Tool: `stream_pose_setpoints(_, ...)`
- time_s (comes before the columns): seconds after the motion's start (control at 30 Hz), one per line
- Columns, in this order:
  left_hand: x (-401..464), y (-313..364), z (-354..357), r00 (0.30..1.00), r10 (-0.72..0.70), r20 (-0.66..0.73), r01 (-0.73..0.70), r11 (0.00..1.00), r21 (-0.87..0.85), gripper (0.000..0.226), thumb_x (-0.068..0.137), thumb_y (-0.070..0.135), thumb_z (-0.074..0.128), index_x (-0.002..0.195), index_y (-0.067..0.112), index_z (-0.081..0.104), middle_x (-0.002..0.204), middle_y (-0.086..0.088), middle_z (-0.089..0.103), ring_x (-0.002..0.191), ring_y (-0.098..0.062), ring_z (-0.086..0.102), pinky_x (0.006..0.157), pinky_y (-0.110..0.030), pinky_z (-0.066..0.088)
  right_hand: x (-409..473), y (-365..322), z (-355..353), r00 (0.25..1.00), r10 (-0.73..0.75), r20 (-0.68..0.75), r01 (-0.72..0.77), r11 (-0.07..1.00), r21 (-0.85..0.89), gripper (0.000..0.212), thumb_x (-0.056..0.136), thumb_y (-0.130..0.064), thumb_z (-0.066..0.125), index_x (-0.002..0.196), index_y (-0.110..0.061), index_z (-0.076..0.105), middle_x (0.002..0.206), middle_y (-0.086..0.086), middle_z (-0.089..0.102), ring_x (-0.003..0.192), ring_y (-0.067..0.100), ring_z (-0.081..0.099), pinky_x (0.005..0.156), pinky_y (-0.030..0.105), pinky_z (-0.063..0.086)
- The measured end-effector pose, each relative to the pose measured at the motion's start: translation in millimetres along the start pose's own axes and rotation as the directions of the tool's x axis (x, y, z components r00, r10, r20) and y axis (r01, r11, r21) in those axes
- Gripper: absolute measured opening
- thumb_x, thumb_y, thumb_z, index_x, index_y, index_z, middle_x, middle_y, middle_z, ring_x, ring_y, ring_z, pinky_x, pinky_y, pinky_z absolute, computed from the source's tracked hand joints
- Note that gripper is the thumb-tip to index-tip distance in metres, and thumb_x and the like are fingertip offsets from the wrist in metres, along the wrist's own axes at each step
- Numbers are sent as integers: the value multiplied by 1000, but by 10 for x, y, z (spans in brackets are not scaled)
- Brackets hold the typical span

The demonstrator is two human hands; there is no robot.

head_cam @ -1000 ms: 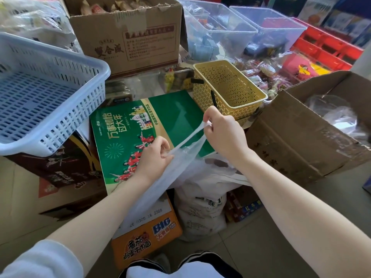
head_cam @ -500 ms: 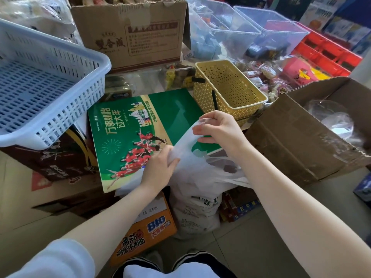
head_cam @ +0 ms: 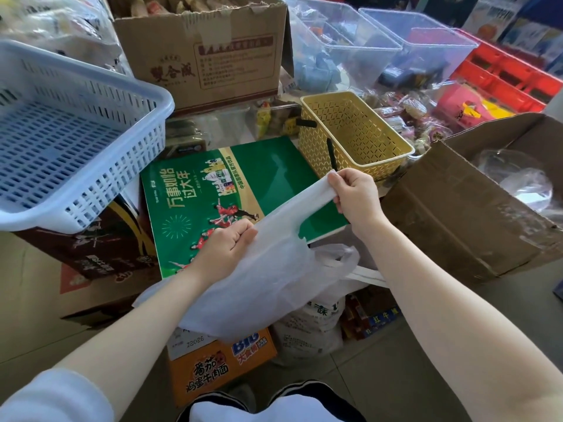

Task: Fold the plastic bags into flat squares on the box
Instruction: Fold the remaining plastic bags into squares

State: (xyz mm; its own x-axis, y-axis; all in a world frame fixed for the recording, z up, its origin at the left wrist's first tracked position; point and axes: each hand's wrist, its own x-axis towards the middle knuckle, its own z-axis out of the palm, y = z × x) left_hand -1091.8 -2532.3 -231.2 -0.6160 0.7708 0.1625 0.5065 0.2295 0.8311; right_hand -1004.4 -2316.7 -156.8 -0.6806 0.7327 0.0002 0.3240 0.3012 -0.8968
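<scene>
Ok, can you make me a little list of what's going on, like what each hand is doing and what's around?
left hand: left hand grips the side of the white plastic bag
right hand: right hand pinches the bag's handle, pulled up taut
bag state: unfolded, held above the green box
behind box: yellow basket
left side: blue basket
right side: open cardboard box

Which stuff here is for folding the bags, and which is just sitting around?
For the job: white plastic bag, green box, left hand, right hand.

Just lying about: blue basket, yellow basket, brown carton.
</scene>
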Motion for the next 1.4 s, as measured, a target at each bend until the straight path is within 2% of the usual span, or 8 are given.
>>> stream_pose_setpoints(0.17,354,-13,-126,990,61,-127,-24,960,278,39,95,40,33,87,9,55,48,4,39,41,-9,40,45,-28,28,157,-2,98,969,190,161,-228,934,274,16,98,-29,44,98,-19,57,90,3,64,77,15,61,76,29,52)
stream_pose_setpoints(0.43,1659,-43,-434,909,272,-316,-10,773,635,27,95,23,41,102,3,57,84,-18,64,73,-39,59,56,-36,33,149,637,164,882,54,467,94,953,-289,18,83,-39,64,91,-23,62,86,-9,64,84,6,59,79,28,47)
stream_pose_setpoints(0.67,1189,-577,6,965,197,-171,-61,809,585,44,87,25,41,128,9,39,133,-20,46,119,-35,42,99,-41,29,601,872,708,963,74,259,17,943,-332,24,88,-18,59,76,4,62,67,6,55,65,17,47,53,21,34)
stream_pose_setpoints(0.87,187,-894,20,966,-242,94,163,846,507,73,85,60,23,136,11,39,149,-7,27,137,-24,25,111,-38,19,1057,848,1097,963,205,172,-111,890,-443,33,91,-24,54,115,-1,56,102,16,58,94,30,54,79,36,43)
stream_pose_setpoints(0.97,29,-1091,-41,924,-366,113,247,795,554,70,88,60,35,143,16,28,154,-2,17,140,-19,17,113,-35,17,885,817,1194,984,-115,138,176,774,-608,50,91,-28,53,134,-5,41,131,18,46,117,35,43,97,43,36)
stream_pose_setpoints(1.07,46,-1189,-99,934,-358,1,305,798,519,55,91,37,51,139,13,37,148,-3,32,135,-21,30,109,-35,27,550,823,1297,773,-505,384,632,561,-534,44,87,-37,48,120,-7,54,126,16,53,114,36,48,100,46,35)
stream_pose_setpoints(1.2,134,-1285,-100,984,-179,-9,151,798,584,41,77,22,73,113,6,61,114,-9,63,105,-28,59,87,-38,49,398,988,1512,534,-498,684,841,231,-489,29,76,-28,55,97,-11,65,103,7,66,94,28,63,95,40,35)
stream_pose_setpoints(1.4,109,-1467,-80,999,43,-14,-25,785,619,28,70,9,72,96,3,67,96,-10,68,85,-27,65,72,-33,53,484,1069,1551,708,-343,618,706,302,-641,26,51,0,75,73,-8,63,70,7,62,60,28,60,46,26,37)
